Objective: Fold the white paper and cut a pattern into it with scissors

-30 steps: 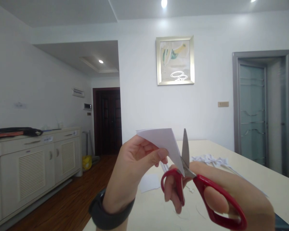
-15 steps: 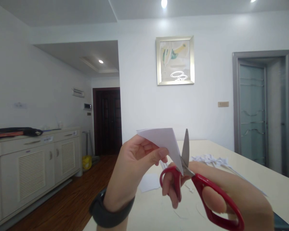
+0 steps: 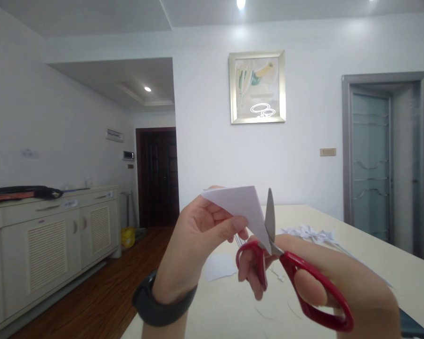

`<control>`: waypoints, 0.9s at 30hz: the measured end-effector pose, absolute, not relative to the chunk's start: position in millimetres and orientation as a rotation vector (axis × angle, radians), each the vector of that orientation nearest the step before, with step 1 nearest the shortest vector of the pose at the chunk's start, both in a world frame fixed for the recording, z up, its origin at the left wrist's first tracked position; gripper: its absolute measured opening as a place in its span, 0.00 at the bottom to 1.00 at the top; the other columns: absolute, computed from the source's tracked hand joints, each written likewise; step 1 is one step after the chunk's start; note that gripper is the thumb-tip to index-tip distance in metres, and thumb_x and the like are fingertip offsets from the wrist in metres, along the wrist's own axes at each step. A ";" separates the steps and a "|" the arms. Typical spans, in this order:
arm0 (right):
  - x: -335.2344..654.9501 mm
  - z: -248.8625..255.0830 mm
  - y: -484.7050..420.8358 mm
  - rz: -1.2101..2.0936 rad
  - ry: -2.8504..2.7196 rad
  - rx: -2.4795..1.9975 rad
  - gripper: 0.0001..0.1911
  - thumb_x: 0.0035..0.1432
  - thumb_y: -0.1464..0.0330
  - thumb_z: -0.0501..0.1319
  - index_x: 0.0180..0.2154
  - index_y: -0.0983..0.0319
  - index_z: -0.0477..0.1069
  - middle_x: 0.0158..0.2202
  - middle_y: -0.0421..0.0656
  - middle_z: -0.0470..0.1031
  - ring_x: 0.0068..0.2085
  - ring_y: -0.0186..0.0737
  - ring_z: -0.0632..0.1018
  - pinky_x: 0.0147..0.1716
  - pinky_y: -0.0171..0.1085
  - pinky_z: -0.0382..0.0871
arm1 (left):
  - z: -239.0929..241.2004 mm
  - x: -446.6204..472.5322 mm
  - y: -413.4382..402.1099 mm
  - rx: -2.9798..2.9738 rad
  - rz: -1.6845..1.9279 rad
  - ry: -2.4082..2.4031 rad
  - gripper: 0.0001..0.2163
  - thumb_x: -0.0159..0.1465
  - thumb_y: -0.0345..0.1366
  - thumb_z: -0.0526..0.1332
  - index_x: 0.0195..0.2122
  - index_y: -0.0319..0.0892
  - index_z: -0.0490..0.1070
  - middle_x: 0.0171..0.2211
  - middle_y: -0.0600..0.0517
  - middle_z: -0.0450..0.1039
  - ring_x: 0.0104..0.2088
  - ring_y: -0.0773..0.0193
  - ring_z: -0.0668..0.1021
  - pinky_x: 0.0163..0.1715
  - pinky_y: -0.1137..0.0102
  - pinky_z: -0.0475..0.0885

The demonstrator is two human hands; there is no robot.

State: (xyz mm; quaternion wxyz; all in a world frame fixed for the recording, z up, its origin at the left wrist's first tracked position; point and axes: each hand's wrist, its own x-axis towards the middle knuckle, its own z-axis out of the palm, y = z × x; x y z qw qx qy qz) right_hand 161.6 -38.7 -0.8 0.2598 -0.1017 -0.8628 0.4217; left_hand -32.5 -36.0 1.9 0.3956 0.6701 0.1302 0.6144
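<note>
My left hand (image 3: 198, 235), with a dark watch band at the wrist, pinches a folded white paper triangle (image 3: 243, 207) held up in front of me. My right hand (image 3: 325, 282) grips red-handled scissors (image 3: 293, 278), thumb through the large loop and fingers through the smaller one. The scissor blades (image 3: 269, 219) point upward and lie against the paper's right edge near its lower tip. Both hands hover above the cream table (image 3: 339, 226).
White paper cut-outs (image 3: 311, 233) and a loose white sheet (image 3: 219, 266) lie on the table, with small scraps near my hands. A cream sideboard (image 3: 49, 240) stands at left over a wooden floor. A framed picture (image 3: 256, 87) hangs ahead; a glass door (image 3: 371, 165) is at right.
The scissors and paper have risen slightly and the blades have closed a little against the paper's edge. Both grips are unchanged.
</note>
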 end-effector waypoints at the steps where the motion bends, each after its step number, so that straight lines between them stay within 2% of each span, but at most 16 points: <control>1: 161.6 -2.1 -38.8 1.136 -2.323 -0.274 0.31 0.53 0.44 0.55 0.41 0.65 0.73 0.31 0.43 0.69 0.33 0.39 0.71 0.33 0.35 0.68 | 2.2 -32.0 -36.1 1.701 1.556 0.323 0.08 0.56 0.28 0.68 0.36 0.44 0.74 0.25 0.58 0.75 0.24 0.75 0.76 0.23 0.82 0.69; 7: 160.2 -6.0 -34.3 1.189 -2.267 -0.241 0.31 0.51 0.44 0.57 0.39 0.65 0.72 0.30 0.43 0.69 0.33 0.39 0.71 0.33 0.35 0.68 | 3.2 -32.5 -37.7 1.729 1.570 0.382 0.17 0.56 0.28 0.68 0.46 0.47 0.70 0.27 0.58 0.75 0.26 0.74 0.77 0.23 0.83 0.68; 11: 161.5 -7.4 -30.3 1.222 -2.264 -0.220 0.29 0.52 0.45 0.58 0.39 0.65 0.71 0.31 0.43 0.69 0.34 0.40 0.72 0.35 0.36 0.68 | 2.0 -34.1 -40.4 1.770 1.656 0.466 0.29 0.56 0.29 0.68 0.56 0.53 0.62 0.31 0.57 0.75 0.31 0.71 0.78 0.29 0.81 0.71; 13: 162.6 -9.0 -28.9 1.210 -2.273 -0.212 0.30 0.53 0.44 0.57 0.40 0.65 0.70 0.32 0.44 0.70 0.35 0.40 0.73 0.36 0.37 0.69 | 1.8 -34.8 -42.1 1.798 1.694 0.462 0.29 0.56 0.30 0.68 0.57 0.55 0.60 0.34 0.57 0.75 0.33 0.70 0.77 0.30 0.81 0.72; 16: 163.5 -11.4 -27.9 1.188 -2.284 -0.216 0.31 0.53 0.43 0.55 0.40 0.65 0.70 0.33 0.44 0.70 0.35 0.40 0.73 0.36 0.37 0.69 | 1.4 -35.9 -44.5 1.838 1.697 0.432 0.23 0.59 0.33 0.65 0.55 0.54 0.63 0.37 0.56 0.75 0.31 0.72 0.75 0.28 0.81 0.71; 20: 163.8 -12.7 -28.0 1.161 -2.293 -0.229 0.33 0.53 0.42 0.54 0.41 0.65 0.70 0.32 0.44 0.70 0.35 0.41 0.73 0.36 0.38 0.69 | -0.1 -35.5 -46.1 1.855 1.788 0.477 0.11 0.62 0.37 0.62 0.47 0.50 0.72 0.30 0.56 0.72 0.27 0.72 0.71 0.28 0.79 0.70; 23: 164.0 -10.5 -29.2 1.138 -2.320 -0.258 0.35 0.53 0.41 0.52 0.42 0.65 0.71 0.33 0.45 0.70 0.35 0.41 0.73 0.38 0.39 0.70 | -0.4 -32.8 -45.2 1.815 1.895 0.495 0.06 0.62 0.36 0.62 0.39 0.48 0.75 0.28 0.56 0.71 0.26 0.71 0.70 0.27 0.78 0.68; 27: 164.2 -3.5 -32.2 1.103 -2.379 -0.297 0.32 0.54 0.43 0.54 0.41 0.65 0.72 0.32 0.44 0.70 0.34 0.40 0.72 0.44 0.42 0.68 | 1.6 -30.7 -41.0 1.730 1.942 0.479 0.02 0.60 0.35 0.64 0.33 0.47 0.76 0.28 0.56 0.72 0.28 0.69 0.71 0.29 0.77 0.68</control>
